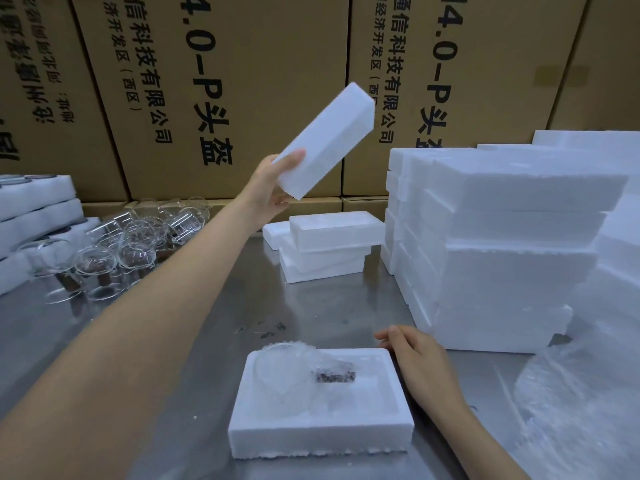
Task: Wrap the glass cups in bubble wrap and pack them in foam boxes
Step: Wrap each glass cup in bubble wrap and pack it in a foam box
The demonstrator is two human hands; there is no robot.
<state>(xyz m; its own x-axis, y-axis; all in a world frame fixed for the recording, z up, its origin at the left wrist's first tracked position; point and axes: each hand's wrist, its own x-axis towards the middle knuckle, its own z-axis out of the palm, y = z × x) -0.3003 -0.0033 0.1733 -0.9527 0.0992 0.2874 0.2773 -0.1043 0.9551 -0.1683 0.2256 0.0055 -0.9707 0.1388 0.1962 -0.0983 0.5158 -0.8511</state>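
Head view of a brushed-steel worktop. Left hand: raised above the middle of the worktop, thumb and fingers gripping the lower end of a white rectangular foam block, which is tilted with its far end up and to the right. Right hand: fingers relaxed and loosely extended, holding nothing, resting just beside the right edge of the open white foam box near the front edge of the worktop. Inside that box's recess lies a clear glass cup wrapped in bubble wrap, on its side. Toward the left edge stands a cluster of unwrapped clear glass cups, with stacked white foam trays beyond them at the far left. Near the back edge, a small pile of white foam pieces. Along the right edge, a tall stack of white foam boxes, with a sheet of clear bubble wrap at the front right corner. Behind the worktop, brown cardboard cartons with black print.
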